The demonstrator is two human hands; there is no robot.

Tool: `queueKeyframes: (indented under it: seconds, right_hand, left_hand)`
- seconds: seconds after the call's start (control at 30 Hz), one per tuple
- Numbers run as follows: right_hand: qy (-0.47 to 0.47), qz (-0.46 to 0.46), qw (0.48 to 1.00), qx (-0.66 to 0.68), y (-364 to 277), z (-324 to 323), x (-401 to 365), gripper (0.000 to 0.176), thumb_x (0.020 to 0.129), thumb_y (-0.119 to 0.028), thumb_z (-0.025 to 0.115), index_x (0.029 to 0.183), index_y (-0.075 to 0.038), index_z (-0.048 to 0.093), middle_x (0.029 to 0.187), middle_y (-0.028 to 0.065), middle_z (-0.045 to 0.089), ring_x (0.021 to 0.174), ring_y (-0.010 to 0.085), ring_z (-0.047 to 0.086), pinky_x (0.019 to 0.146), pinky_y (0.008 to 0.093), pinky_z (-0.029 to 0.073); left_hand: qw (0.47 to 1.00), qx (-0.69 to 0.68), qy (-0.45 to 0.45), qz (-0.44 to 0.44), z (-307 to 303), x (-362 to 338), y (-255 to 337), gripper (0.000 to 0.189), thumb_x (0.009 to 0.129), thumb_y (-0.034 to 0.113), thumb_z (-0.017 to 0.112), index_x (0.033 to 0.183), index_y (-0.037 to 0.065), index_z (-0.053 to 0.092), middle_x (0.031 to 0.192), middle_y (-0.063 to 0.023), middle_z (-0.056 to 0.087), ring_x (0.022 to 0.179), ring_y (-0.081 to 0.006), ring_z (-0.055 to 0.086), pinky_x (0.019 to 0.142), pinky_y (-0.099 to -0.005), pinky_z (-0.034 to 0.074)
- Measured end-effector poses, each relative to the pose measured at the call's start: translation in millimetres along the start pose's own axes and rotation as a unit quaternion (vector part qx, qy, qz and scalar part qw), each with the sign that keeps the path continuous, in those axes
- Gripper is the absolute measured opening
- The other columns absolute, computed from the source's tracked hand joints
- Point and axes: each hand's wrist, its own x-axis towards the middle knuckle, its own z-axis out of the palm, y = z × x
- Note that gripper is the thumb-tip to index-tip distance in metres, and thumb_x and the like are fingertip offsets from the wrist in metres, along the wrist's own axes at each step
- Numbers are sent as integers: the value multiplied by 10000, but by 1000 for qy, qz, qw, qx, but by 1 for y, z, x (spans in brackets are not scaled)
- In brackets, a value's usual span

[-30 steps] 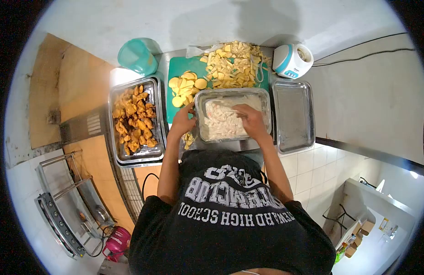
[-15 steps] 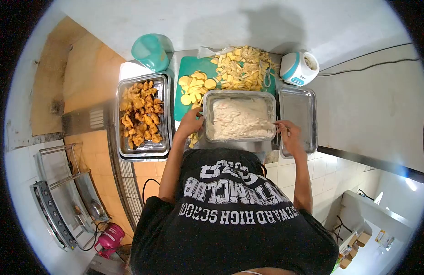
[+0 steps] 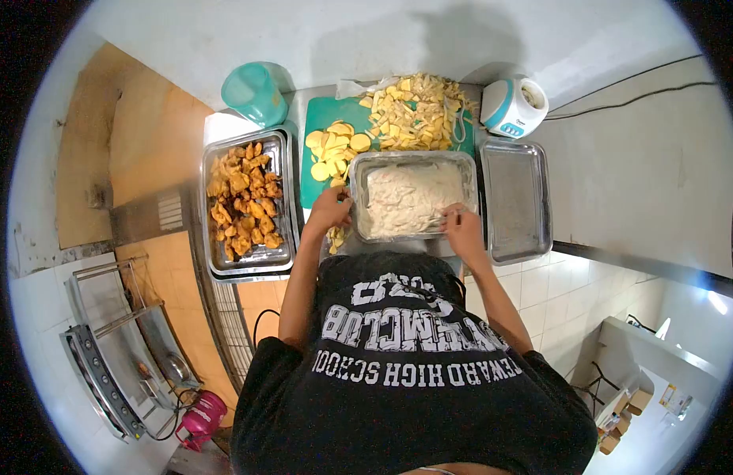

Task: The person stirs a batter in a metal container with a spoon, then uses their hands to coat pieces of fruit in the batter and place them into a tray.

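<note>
A rectangular metal tray [image 3: 415, 157] filled with a pale, creamy batter-like mixture [image 3: 410, 198] lies in front of me. My left hand [image 3: 332, 208] is closed on the tray's left rim, fingertips at its edge. Over the tray's right front part, my right hand [image 3: 463, 228] has its fingers pinched together close to the mixture. What they hold, if anything, is too small to make out. Sliced yellow potatoes [image 3: 332, 150] rest on a green cutting board [image 3: 313, 119] behind the tray, beside a heap of chopped yellow pieces [image 3: 414, 115].
On the left stands a metal tray [image 3: 285, 245] of fried brown pieces [image 3: 244, 198], with a teal plastic container [image 3: 254, 93] behind it. To the right are another metal tray [image 3: 517, 202] and a white-and-teal appliance [image 3: 515, 108]. A pink gas cylinder [image 3: 202, 418] stands at lower left.
My right hand has moved left from the tray's right edge to over the mixture's front right part. My left hand stays at the left rim.
</note>
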Motion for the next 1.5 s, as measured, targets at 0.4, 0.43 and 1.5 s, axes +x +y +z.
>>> queueKeyframes:
  seconds: [0.4,0.43,1.5]
  right_hand:
    - [-15,228,885,406,-5,62,32,196,959,-161,508,1007,11,588,869,121,655,762,207,675,588,312,559]
    - [22,244,863,441,-1,56,34,188,952,-158,510,1000,10,580,876,117,653,782,209,669,604,312,550]
    - [158,-110,978,-77,19,-2,48,204,1001,-133,464,1004,9,611,827,115,681,742,164,699,522,291,572]
  left_hand:
    - [997,-63,-45,12,-5,5,-9,278,891,150,608,1104,-21,558,896,-118,663,587,-233,703,464,-321,542]
    - [998,-54,-33,4,-4,5,-8,273,893,153,611,1099,-19,558,912,-120,662,590,-232,704,470,-321,545]
    - [997,-65,-46,-20,-5,1,0,242,911,138,600,1096,-15,570,973,-134,656,590,-224,703,455,-305,525]
